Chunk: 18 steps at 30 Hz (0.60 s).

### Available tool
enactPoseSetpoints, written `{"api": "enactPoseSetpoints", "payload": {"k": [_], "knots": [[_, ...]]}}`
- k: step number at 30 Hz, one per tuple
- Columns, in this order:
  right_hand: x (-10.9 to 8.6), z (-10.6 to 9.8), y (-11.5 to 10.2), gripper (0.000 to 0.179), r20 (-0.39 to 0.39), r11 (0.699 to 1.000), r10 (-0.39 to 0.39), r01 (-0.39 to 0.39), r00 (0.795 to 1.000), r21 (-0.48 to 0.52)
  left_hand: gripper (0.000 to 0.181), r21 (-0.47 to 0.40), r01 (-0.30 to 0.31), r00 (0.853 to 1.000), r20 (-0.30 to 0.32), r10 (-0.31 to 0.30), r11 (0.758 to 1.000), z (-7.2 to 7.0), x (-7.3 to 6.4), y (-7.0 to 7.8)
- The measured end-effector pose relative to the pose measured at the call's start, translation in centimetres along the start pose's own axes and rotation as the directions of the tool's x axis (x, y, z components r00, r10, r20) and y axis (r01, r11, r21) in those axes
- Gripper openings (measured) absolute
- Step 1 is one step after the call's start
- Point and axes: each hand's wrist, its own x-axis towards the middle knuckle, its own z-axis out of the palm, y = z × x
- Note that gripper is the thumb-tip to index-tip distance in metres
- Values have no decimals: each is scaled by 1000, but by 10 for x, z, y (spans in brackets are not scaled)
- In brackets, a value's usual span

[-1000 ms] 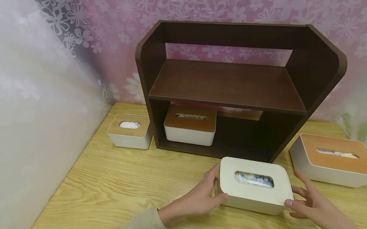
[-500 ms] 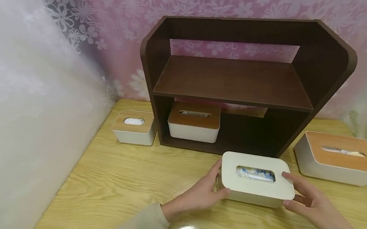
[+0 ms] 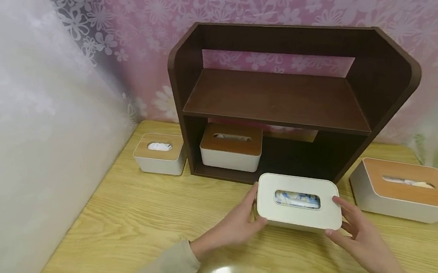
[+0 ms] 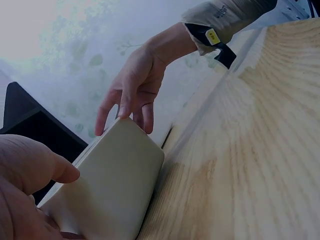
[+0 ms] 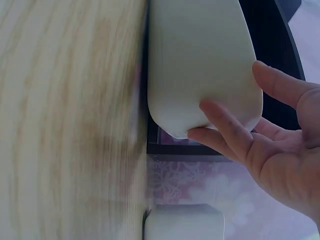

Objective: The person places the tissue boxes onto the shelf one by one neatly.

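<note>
White box (image 3: 298, 214) in two hands

We judge this a carrying step: left hand (image 3: 237, 222) and right hand (image 3: 362, 242), both partly curled, grip its ends just before the shelf (image 3: 279, 98). The next move calls, we think, for keeping it level. Blue-and-white contents (image 3: 296, 200) show through its slotted lid (image 3: 324, 216).

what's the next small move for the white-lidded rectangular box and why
Probably ease the white-lidded box forward into the dark brown shelf's lower level: left hand and right hand hold its ends, and space shows beside the brown-lidded white box there.
</note>
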Motion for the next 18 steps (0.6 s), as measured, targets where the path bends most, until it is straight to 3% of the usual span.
{"api": "enactPoseSetpoints", "payload": {"k": [8, 18], "knots": [[9, 2, -4, 79, -23, 992, -13, 10, 1000, -125, 89, 13, -44, 999, -9, 44, 999, -5, 14, 1], [13, 7, -6, 71, -10, 991, -6, 5, 1000, -130, 86, 25, 29, 1000, -12, -29, 999, -15, 14, -7]]}}
